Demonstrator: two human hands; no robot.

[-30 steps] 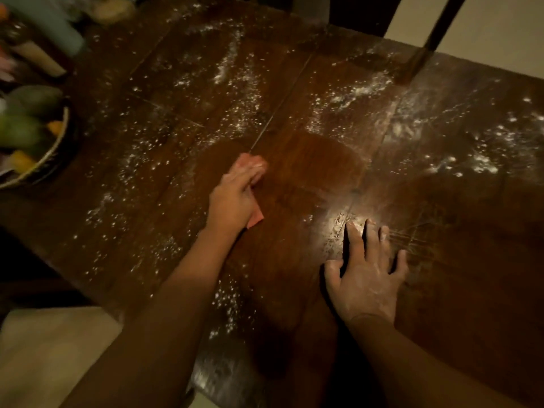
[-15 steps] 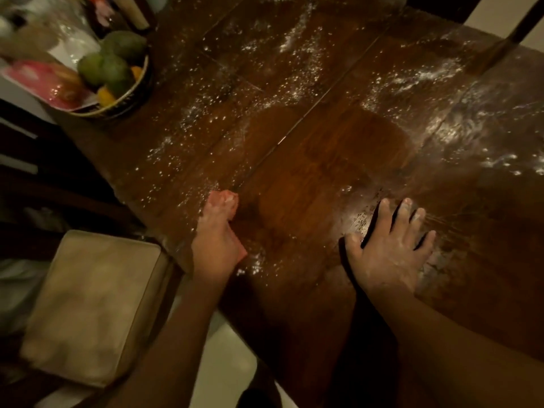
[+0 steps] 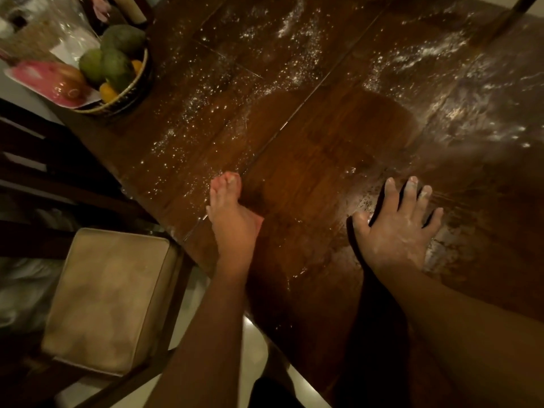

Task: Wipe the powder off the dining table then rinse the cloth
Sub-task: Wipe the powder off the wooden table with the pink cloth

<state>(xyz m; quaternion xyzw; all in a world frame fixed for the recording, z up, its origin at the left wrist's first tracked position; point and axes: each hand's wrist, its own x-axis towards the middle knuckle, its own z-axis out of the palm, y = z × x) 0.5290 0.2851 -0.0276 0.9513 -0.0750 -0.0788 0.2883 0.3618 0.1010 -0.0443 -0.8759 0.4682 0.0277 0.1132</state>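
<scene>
I see almost nothing of the pink cloth (image 3: 260,222): the left hand (image 3: 232,222) lies over it, leaving only a sliver by the heel of the hand, so I cannot make out its folds or extent. The right hand (image 3: 397,228) lies flat, hiding the wood under its palm. The dark wooden table (image 3: 323,160) runs out of frame at the top and right, where the white powder (image 3: 441,48) smears into blur. Beside the round woven basket (image 3: 138,86) of green fruit, the flat pink packet (image 3: 41,75) and the clear wrappings behind it are too blurred for me to identify. A dark rod (image 3: 519,4) at the top right corner is cut off.
</scene>
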